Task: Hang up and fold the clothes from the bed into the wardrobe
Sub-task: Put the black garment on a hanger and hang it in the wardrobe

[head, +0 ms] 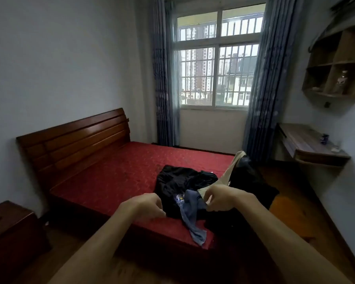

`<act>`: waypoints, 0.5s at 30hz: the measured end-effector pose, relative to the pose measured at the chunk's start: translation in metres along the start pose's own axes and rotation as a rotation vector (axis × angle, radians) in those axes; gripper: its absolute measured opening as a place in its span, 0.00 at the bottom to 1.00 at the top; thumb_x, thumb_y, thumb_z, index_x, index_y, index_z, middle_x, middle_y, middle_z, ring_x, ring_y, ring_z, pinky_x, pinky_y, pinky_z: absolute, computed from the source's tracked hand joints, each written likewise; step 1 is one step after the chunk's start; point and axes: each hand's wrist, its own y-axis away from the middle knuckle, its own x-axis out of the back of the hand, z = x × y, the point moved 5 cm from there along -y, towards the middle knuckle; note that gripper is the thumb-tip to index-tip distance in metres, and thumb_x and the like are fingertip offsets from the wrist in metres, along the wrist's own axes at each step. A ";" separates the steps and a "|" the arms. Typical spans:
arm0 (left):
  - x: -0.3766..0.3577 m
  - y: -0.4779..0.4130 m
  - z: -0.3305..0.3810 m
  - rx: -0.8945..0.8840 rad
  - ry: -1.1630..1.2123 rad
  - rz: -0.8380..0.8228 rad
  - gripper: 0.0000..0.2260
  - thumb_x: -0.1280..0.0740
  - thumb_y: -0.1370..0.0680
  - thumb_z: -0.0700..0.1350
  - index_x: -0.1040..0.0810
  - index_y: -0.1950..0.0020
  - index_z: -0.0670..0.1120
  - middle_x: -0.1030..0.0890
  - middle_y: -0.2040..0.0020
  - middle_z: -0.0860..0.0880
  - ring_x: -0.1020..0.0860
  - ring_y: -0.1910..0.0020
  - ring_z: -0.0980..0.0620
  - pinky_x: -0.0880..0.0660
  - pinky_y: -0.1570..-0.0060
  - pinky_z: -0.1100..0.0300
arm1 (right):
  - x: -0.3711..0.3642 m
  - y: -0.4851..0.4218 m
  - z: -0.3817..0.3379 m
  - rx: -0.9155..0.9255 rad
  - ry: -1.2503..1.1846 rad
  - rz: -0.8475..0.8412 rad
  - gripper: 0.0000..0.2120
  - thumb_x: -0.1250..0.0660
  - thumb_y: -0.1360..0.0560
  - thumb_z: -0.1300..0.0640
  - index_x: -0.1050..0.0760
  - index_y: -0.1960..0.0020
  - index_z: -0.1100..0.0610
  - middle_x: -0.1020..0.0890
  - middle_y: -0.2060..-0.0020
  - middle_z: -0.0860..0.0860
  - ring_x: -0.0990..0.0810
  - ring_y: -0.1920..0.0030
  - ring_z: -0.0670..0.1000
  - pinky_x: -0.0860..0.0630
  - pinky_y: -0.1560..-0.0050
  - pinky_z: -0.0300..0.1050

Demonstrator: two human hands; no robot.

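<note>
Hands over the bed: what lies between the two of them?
In the head view, a blue garment lies between the left hand and right hand, on a black garment.

The bed (pixel 115 173) sits in the middle, its headboard (pixel 76 144) against the left wall; the window (pixel 217 58) is in the far wall behind it, with curtains (pixel 162 78) at both sides; a desk (pixel 307 144) juts from the right wall, and a shelf (pixel 336 66) hangs above the desk; the clothes (pixel 184 179) lie piled on the bed's near right corner; the left hand (pixel 146 206) and right hand (pixel 223 197) are over the pile; a low cabinet (pixel 10 232) stands left of the bed.
</note>
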 end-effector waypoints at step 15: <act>0.015 -0.103 -0.107 0.073 0.095 -0.063 0.16 0.35 0.20 0.52 0.23 0.34 0.48 0.18 0.47 0.50 0.17 0.54 0.54 0.18 0.53 0.57 | -0.009 -0.143 -0.064 0.121 0.106 -0.078 0.03 0.34 0.23 0.54 0.26 0.51 0.52 0.25 0.55 0.48 0.26 0.57 0.50 0.34 0.62 0.39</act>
